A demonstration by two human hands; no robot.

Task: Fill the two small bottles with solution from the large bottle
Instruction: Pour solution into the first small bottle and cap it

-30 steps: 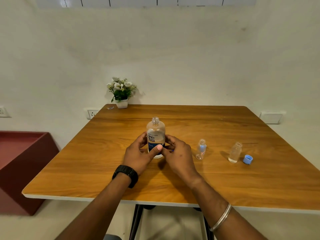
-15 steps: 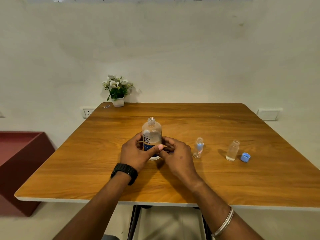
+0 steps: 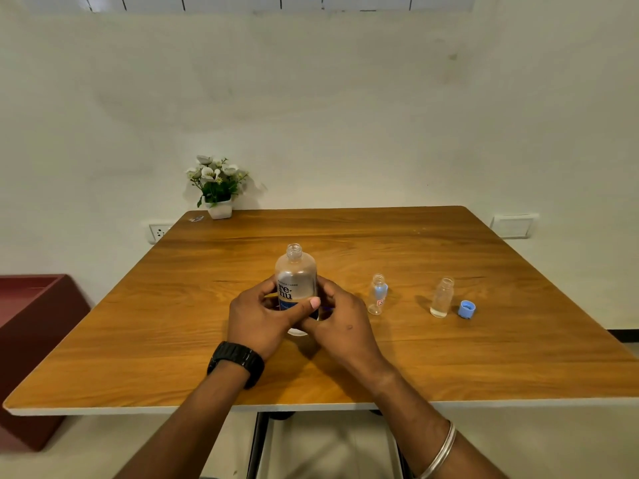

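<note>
The large clear bottle [image 3: 296, 275] with a blue and white label stands uncapped and upright at the middle of the wooden table [image 3: 345, 368]. My left hand [image 3: 260, 318] grips its left side, thumb across the label. My right hand [image 3: 340, 321] wraps its right side. To the right stand two small open bottles: a nearer small bottle [image 3: 377, 294] with a blue and red mark, and a farther small bottle [image 3: 442, 297] holding a little clear liquid. A blue cap [image 3: 466, 309] lies just right of the farther one.
A small white pot of flowers [image 3: 217, 188] stands at the table's far left corner, with a tiny clear scrap [image 3: 196, 219] beside it. A dark red box [image 3: 33, 337] sits on the floor to the left. The wall runs close behind the table.
Both hands stay on the large bottle with hardly any shift. The view has tilted slightly, so the table sits a little differently in the frame.
</note>
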